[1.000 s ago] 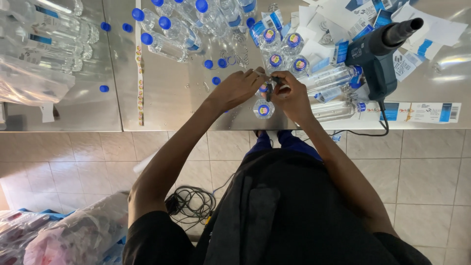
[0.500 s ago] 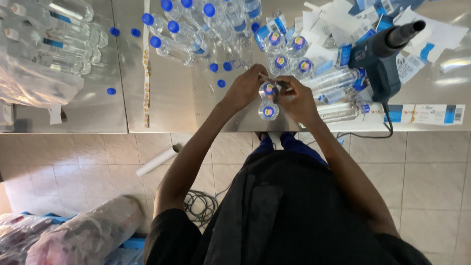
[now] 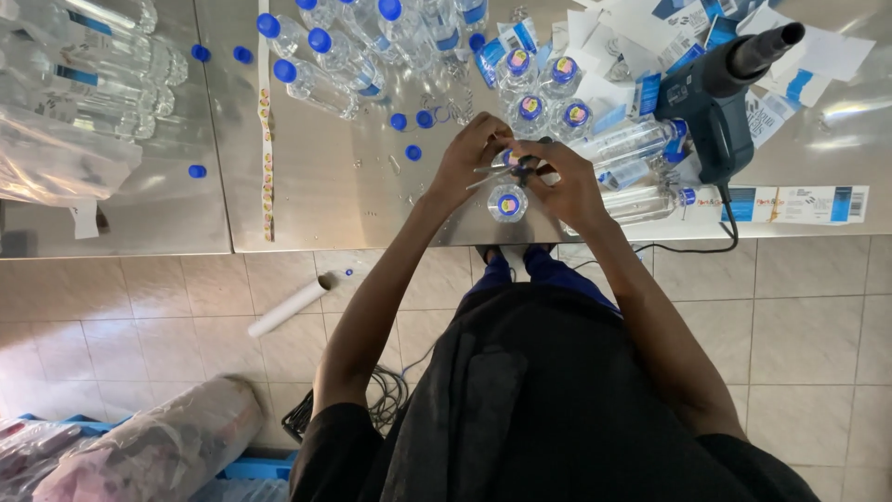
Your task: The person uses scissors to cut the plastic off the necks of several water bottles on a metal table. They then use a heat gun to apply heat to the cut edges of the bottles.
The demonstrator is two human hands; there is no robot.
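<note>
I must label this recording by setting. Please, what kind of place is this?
Probably a small bottling or labelling workshop: a steel worktable crowded with blue-capped plastic bottles, loose paper labels, and a heat gun.

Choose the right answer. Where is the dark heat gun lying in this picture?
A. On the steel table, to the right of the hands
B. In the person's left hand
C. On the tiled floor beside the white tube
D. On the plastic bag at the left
A: the dark heat gun lies on the steel table among paper labels, to the right of both hands, which touch a small bottle.
</note>
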